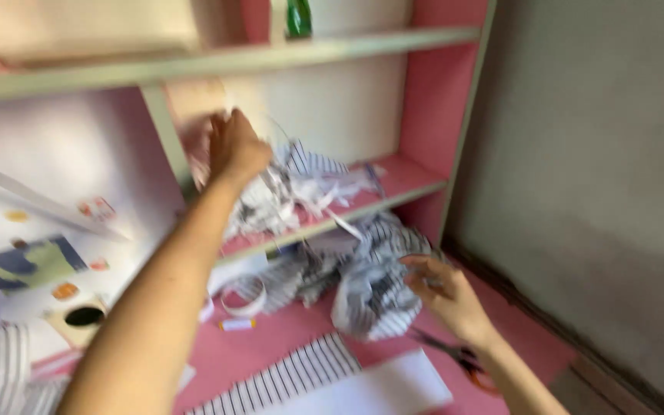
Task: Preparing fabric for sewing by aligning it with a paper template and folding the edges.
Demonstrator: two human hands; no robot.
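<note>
Left hand (236,146): arm stretched up and forward from the lower left of the view, forearm bare, hand raised over the middle shelf (401,184) of a pink shelving unit. Back of the hand faces the camera; fingers curl toward the paper scraps (293,192) heaped on that shelf. Motion blur hides the fingertips, so it cannot be told whether they grip a scrap or only touch the heap.

Right hand (443,292): arm enters from the lower right, wrist bent, hand below the middle shelf and over the pink desk (270,350). Fingers partly spread, tips against the side of a crumpled bundle of striped paper (374,296), which rests on the desk under the shelf's front edge. A firm grasp cannot be confirmed.

Below the shelf, on the desk: a tape roll (244,296) left of the bundle; a small white and yellow stick (237,324) beneath the roll; a striped sheet (293,376) and a plain white sheet (378,388) at the near edge, both cut off by the frame; orange-handled scissors (463,361), largely hidden behind the right wrist.

Above the shelf: a green bottle (298,17) on the top shelf, its upper part cut off.

Whole view blurred; fine detail unreadable.
</note>
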